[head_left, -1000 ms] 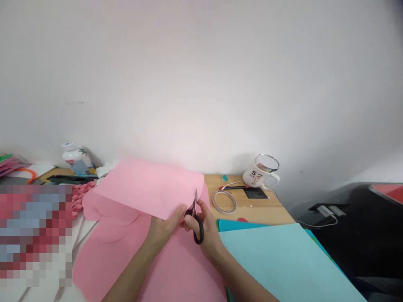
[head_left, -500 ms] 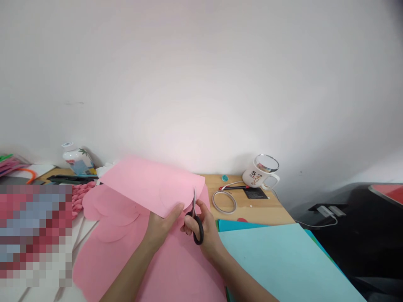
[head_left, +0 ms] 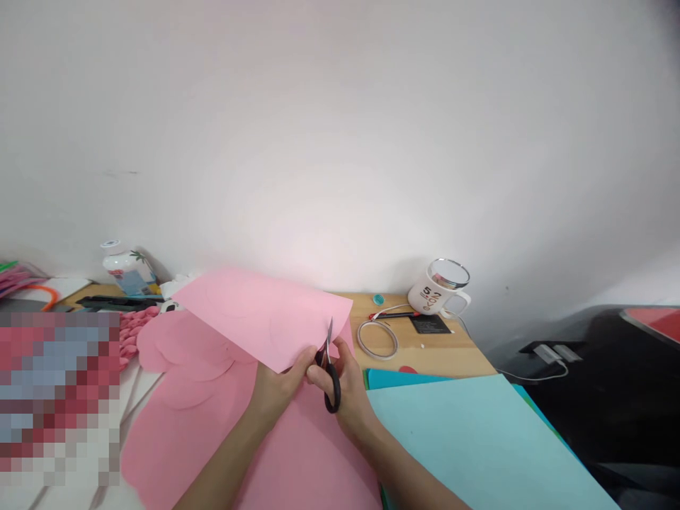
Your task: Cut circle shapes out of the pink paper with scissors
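Note:
A light pink sheet of paper (head_left: 265, 312) is lifted at a slant, its near edge pinched by my left hand (head_left: 279, 386) between thumb and fingers. My right hand (head_left: 345, 386) is closed round the black handles of a pair of scissors (head_left: 331, 382), whose blades point up and away at the sheet's right part. A faint curved line shows on the sheet near the blades. Below both hands spread larger pink paper pieces (head_left: 196, 425) with scalloped edges, partly covered by my forearms.
Light blue sheets (head_left: 467, 432) lie stacked at the right. Behind them are a white mug (head_left: 433, 294), a coiled cable (head_left: 378, 340), a dark card (head_left: 430, 324) and a teal cap (head_left: 378, 299). A white bottle (head_left: 130, 270) and pink braided yarn (head_left: 135, 329) are at the left.
The lifted pink sheet has shifted slightly right and down in my left hand. The scissors have tilted a little, with their handles partly closer to my left thumb.

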Motion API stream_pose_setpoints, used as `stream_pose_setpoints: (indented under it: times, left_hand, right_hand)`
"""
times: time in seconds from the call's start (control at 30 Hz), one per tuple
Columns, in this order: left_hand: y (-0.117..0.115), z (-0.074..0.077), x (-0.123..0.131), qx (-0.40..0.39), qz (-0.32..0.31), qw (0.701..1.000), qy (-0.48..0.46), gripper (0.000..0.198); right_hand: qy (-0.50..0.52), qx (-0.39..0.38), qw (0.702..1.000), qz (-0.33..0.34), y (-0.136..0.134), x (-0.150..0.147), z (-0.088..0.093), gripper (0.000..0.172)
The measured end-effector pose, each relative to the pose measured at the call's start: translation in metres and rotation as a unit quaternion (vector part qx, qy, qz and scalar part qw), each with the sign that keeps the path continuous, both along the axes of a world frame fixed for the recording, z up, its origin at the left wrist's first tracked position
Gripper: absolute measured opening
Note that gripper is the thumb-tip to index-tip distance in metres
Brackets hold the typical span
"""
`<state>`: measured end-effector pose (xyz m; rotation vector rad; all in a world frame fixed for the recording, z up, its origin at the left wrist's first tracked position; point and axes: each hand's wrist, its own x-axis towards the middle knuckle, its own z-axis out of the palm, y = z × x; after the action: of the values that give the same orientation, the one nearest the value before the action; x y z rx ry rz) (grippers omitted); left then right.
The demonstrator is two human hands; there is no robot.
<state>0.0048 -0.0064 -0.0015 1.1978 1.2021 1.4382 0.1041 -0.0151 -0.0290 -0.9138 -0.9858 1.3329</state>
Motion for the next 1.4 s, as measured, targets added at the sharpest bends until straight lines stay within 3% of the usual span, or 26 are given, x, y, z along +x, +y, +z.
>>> stream_pose_setpoints:
  times: [0.13, 0.27, 0.53, 0.73, 1.4]
  left_hand:
    - [0.002, -0.001, -0.003, 0.003, -0.042, 0.999, 0.012, 0.012]
    - [0.003, 0.000, -0.004, 0.005, -0.077, 0.997, 0.027, 0.020]
    - [-0.001, 0.007, 0.000, -0.003, -0.060, 0.998, 0.006, 0.018]
    - [0.000, 0.006, -0.001, -0.002, -0.082, 0.996, -0.017, 0.016]
    - [-0.005, 0.015, 0.000, -0.021, -0.075, 0.996, -0.032, 0.014]
  right_hand:
    - [0.032, 0.011, 0.999, 0.017, 0.003, 0.002, -0.005, 0.058]
    - [0.038, 0.031, 0.998, 0.028, 0.004, 0.003, -0.012, 0.057]
    - [0.009, 0.010, 1.000, 0.019, 0.003, 0.004, -0.012, 0.056]
    - [-0.010, 0.000, 1.000, 0.011, 0.004, 0.004, -0.009, 0.056]
    - [-0.034, -0.009, 0.999, 0.019, 0.004, 0.005, -0.020, 0.060]
